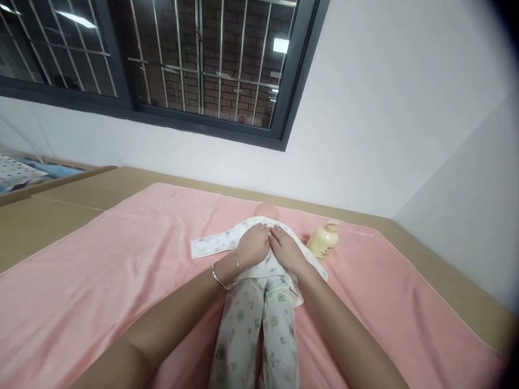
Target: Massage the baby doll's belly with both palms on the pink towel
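Note:
A doll with a bare rounded head (266,211) lies on its back, dressed in a white printed top (265,267) and matching trousers (241,324). My left hand (253,246), below a silver bangle (227,275) on the wrist, rests on the top's chest with its fingers bent at the neckline. Close against it, my right hand (286,248) pinches the cloth at the same spot. The fingertips of both hands meet there and partly hide the fabric between them. One sleeve (211,244) stretches flat to the left; the other shows beneath my right forearm.
A pale yellow pump bottle (324,241) leans right of the doll. Pink cloth (162,237) covers much of the tan surface (77,194). White wall and a dark-framed barred window (203,65) stand behind. Folded fabric (20,173) lies at far left behind a raised edge.

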